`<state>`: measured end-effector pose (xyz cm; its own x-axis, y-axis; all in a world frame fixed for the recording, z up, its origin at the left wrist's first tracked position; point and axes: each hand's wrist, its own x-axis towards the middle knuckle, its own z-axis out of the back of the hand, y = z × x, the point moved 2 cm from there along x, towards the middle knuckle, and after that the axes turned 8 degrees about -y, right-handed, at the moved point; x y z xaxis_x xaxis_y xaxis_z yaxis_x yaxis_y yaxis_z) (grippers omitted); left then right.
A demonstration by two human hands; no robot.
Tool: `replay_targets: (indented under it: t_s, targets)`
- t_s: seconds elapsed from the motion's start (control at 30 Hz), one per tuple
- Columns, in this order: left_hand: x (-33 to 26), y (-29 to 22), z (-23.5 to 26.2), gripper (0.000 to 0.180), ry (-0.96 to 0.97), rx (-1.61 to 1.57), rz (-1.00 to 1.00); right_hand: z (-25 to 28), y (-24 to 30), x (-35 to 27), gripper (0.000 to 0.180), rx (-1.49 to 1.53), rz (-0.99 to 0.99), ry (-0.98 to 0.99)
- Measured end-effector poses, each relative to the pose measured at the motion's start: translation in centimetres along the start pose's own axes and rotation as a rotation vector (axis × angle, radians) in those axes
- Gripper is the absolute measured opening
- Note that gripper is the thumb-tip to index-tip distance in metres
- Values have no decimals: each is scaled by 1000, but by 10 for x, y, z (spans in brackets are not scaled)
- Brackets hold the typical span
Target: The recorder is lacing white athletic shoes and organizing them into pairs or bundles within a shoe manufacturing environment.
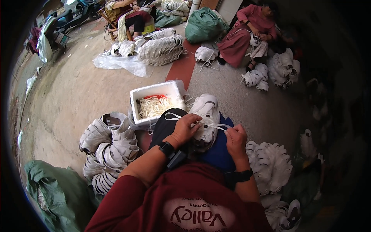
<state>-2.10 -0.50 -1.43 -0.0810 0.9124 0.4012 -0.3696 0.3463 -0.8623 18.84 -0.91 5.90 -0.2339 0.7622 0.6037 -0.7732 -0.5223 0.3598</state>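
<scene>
A white sneaker [206, 106] with dark trim rests on my lap, over dark trousers and a blue cloth [216, 155]. White shoelace [215, 125] runs across its upper, between my two hands. The fingers of my left hand [183, 130] are pinched on the lace at the sneaker's left side, and a loop of it hangs out to the left. To the right of the sneaker, my right hand [236, 140] grips another stretch of the lace between thumb and fingers. Part of the sneaker's near end is shaded.
Just beyond my lap is a white foam box [136, 101] holding loose laces. Stacked white shoe uppers [110, 149] lie at my left, more shoes [270, 166] at my right. A green sack [58, 195] sits lower left. Two people [251, 36] work farther off among shoe piles.
</scene>
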Motion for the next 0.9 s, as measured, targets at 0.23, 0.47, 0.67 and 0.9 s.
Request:
replay_targets:
  t_s: [0.23, 0.47, 0.67, 0.9]
  targets:
    - [5, -19, -14, 12, 244, -205, -7, -20, 10, 8, 11, 364, -68, 162]
    - [-1, 16, 3, 10, 4, -41, 166, -57, 2, -2, 24, 221, 11, 299]
    - [-5, 23, -1, 12, 23, 2, 207, -79, 2, 2, 12, 226, 127, 331]
    - [1, -3, -1, 14, 122, 438, -57, -74, -10, -4, 10, 530, -282, 288]
